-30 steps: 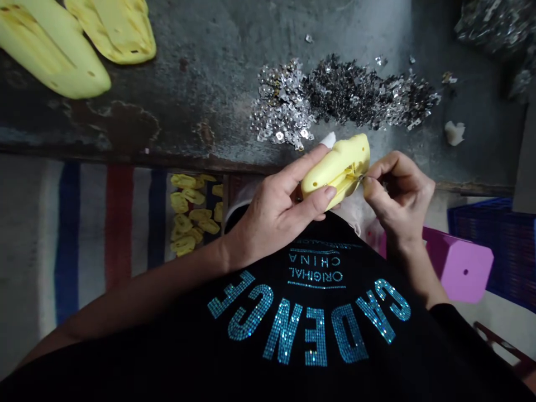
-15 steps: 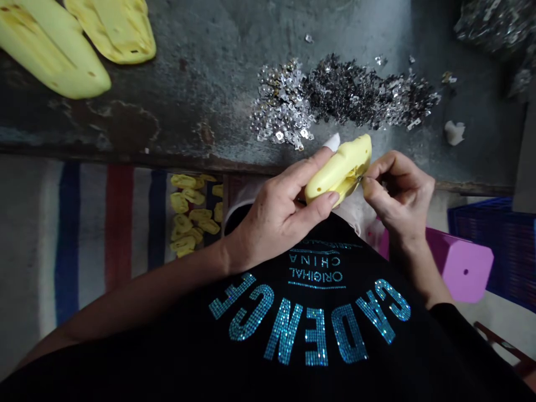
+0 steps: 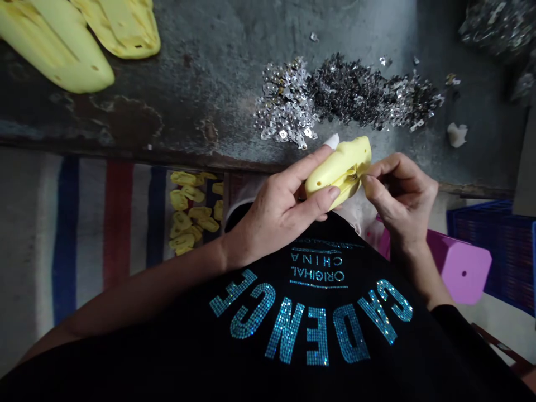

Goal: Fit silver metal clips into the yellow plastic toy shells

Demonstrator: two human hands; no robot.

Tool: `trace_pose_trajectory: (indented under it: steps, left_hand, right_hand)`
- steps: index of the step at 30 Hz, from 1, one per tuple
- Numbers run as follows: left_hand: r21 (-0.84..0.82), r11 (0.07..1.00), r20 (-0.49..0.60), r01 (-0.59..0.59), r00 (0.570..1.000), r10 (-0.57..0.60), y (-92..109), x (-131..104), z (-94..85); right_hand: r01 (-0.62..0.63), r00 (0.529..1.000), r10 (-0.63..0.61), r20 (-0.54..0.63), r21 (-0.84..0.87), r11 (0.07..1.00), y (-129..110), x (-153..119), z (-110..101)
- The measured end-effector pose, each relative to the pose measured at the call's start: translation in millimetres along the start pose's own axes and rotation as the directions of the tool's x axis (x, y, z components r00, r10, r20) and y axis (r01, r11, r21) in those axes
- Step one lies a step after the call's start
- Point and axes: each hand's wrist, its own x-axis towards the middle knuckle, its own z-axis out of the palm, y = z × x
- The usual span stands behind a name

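Note:
My left hand is closed around a yellow plastic shell, its thumb along the near side and a white wrap on one fingertip. The shell is tilted, with its hollow opening turned toward my right hand. Thumb and forefinger of that hand are pinched together at the opening's right edge. Dark metal shows inside the opening beside those fingertips; whatever the pinch holds is hidden. Just beyond the shell, a heap of small metal clips lies on the dark worktable, with darker clips to its right.
Two larger yellow shells lie at the table's far left. A clear bag of metal parts sits at the back right. Below the table edge are several yellow shells at left, a purple stool and a blue crate at right.
Both hands stay at the shell, whose opening is turned slightly more into view. The right fingertips have shifted a little at its edge. The whole view has moved slightly.

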Motion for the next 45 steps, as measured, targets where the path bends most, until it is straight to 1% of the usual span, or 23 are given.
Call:
trace_pose_trajectory:
  steps: [2, 5, 7, 10, 13, 15, 17, 19, 22, 24, 26, 29, 32, 34, 35, 37, 39, 42, 45]
  left_hand:
    - [-0.032, 0.999, 0.003, 0.019, 1.000, -0.019, 0, 0, 0.2]
    - [0.032, 0.999, 0.006, -0.017, 1.000, 0.017, 3, -1, 0.5]
    - [0.109, 0.991, 0.000, -0.073, 0.997, 0.073, 6, -2, 1.1]
    - [0.219, 0.961, 0.009, -0.170, 0.985, 0.172, 10, -5, 3.0]
    - [0.257, 0.944, 0.025, -0.207, 0.978, 0.208, 11, -7, 4.4]
    - [0.227, 0.956, 0.014, -0.188, 0.982, 0.190, 12, -8, 4.8]
    - [0.207, 0.963, 0.011, -0.174, 0.984, 0.175, 13, -10, 5.4]
    - [0.232, 0.955, 0.021, -0.182, 0.983, 0.182, 16, -13, 6.5]
    - [0.329, 0.909, 0.033, -0.257, 0.965, 0.261, 20, -17, 9.4]
    - [0.400, 0.853, 0.064, -0.335, 0.939, 0.339, 21, -20, 11.8]
    - [0.449, 0.802, 0.107, -0.394, 0.915, 0.390, 21, -21, 14.5]
    - [0.484, 0.757, 0.157, -0.438, 0.895, 0.417, 21, -25, 17.9]
    - [0.460, 0.760, 0.216, -0.459, 0.888, 0.406, 26, -33, 18.0]
    - [0.381, 0.820, 0.255, -0.426, 0.901, 0.350, 30, -40, 15.0]
    - [0.329, 0.865, 0.270, -0.380, 0.915, 0.299, 31, -43, 12.7]
    - [0.227, 0.941, 0.299, -0.250, 0.938, 0.177, 32, -48, 7.5]
    - [0.163, 0.975, 0.336, -0.149, 0.938, 0.087, 31, -51, 3.5]
    - [0.127, 0.984, 0.374, -0.129, 0.925, 0.073, 28, -53, 2.6]
    - [0.106, 0.982, 0.374, -0.157, 0.921, 0.107, 28, -57, 6.0]
  right_hand:
    - [0.060, 0.998, -0.060, -0.016, -0.040, 0.997, -1, 1, -2]
    - [0.134, 0.991, -0.135, -0.008, -0.076, 0.988, -3, 4, -5]
    - [0.114, 0.993, -0.114, 0.012, -0.056, 0.992, -3, 5, -6]
    - [0.010, 0.997, -0.013, 0.077, 0.031, 0.999, 3, 4, -7]
    - [-0.037, 0.993, 0.023, 0.117, 0.114, 0.993, 8, 2, -7]
    - [-0.009, 0.997, 0.000, 0.076, 0.108, 0.994, 8, 2, -9]
    - [0.040, 0.999, -0.040, 0.015, 0.033, 0.999, 4, 3, -15]
    - [0.075, 0.997, -0.074, 0.013, -0.051, 0.996, -1, 4, -21]
    - [0.084, 0.990, -0.076, 0.119, -0.064, 0.994, -9, 7, -29]
    - [0.088, 0.983, -0.082, 0.165, -0.030, 0.996, -11, 8, -31]
    - [0.099, 0.980, -0.096, 0.172, -0.008, 0.995, -11, 7, -30]
    - [0.107, 0.983, -0.107, 0.152, 0.004, 0.994, -9, 3, -26]
    - [0.155, 0.984, -0.156, 0.090, 0.017, 0.988, -7, -6, -20]
    - [0.228, 0.973, -0.229, 0.033, 0.029, 0.973, -6, -15, -15]
    - [0.269, 0.963, -0.270, 0.003, 0.029, 0.963, -7, -21, -13]
    - [0.352, 0.935, -0.352, -0.051, 0.005, 0.936, -9, -31, -10]
    - [0.427, 0.898, -0.429, -0.096, -0.042, 0.903, -14, -41, -9]
    - [0.483, 0.860, -0.495, -0.126, -0.119, 0.868, -23, -53, -12]
    - [0.475, 0.860, -0.495, -0.121, -0.161, 0.865, -31, -59, -17]
